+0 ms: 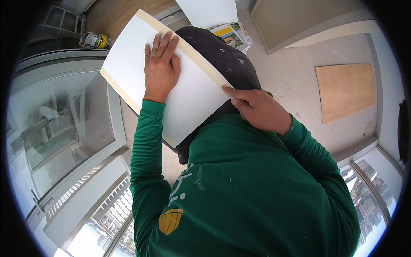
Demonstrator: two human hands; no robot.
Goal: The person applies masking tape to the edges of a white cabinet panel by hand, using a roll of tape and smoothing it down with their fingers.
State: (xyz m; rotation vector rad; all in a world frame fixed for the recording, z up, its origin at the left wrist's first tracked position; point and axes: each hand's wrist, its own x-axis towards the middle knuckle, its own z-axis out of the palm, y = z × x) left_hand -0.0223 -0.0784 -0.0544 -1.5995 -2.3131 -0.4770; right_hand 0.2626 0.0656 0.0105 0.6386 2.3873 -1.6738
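A white panel (192,94) lies tilted across my lap, over dark trousers (214,51) with pale specks. Along its right edge runs a cream strip (197,59) that looks like masking tape; a similar strip (120,91) follows the left edge. My left hand (162,68) rests flat on the panel, its fingers stretched toward the right-hand strip and two fingertips touching it. At the panel's right corner, my right hand (259,107) is closed on the edge where the tape strip ends. Its curled fingers are partly hidden from view.
Another white panel (209,13) and printed papers (231,34) are beyond my knees. A plywood-coloured board (346,92) lies on the floor at right, below a large beige panel (299,21). A bucket (96,40) and a metal ladder (64,19) stand far left, past a glass door (68,115).
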